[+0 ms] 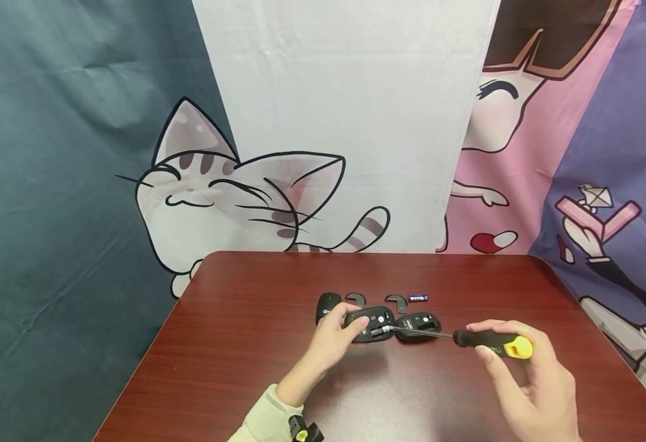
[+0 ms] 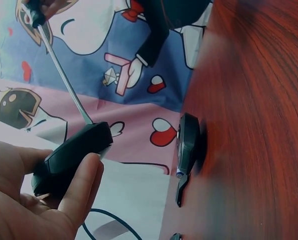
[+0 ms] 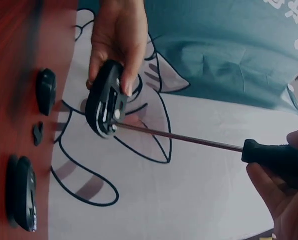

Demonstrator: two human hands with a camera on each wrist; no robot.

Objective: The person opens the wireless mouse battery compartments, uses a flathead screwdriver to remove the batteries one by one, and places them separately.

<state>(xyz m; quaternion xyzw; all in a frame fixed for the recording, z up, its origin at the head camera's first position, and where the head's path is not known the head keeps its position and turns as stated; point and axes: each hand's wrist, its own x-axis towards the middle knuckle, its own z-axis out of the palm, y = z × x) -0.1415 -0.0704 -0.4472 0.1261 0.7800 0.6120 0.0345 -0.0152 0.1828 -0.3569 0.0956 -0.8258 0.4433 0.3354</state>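
Note:
My left hand (image 1: 330, 341) grips a black computer mouse (image 1: 371, 318) above the table, its underside turned toward me and its battery slot uncovered. Inside that slot shows a silvery battery (image 1: 380, 331). A screwdriver (image 1: 477, 339) with a black and yellow handle is held between the thumb and fingers of my right hand (image 1: 538, 380). Its long thin shaft (image 3: 183, 138) points left, with the tip right at one end of the slot. From the left wrist view, the shaft meets the edge of the mouse (image 2: 74, 155), while the slot itself is hidden.
A second mouse (image 1: 419, 326) lies underside up on the brown table (image 1: 234, 325), just right of the held one. Behind my left hand sits a third mouse (image 1: 329, 303). Two curved black covers (image 1: 397, 301) and a blue battery (image 1: 418, 298) lie farther back.

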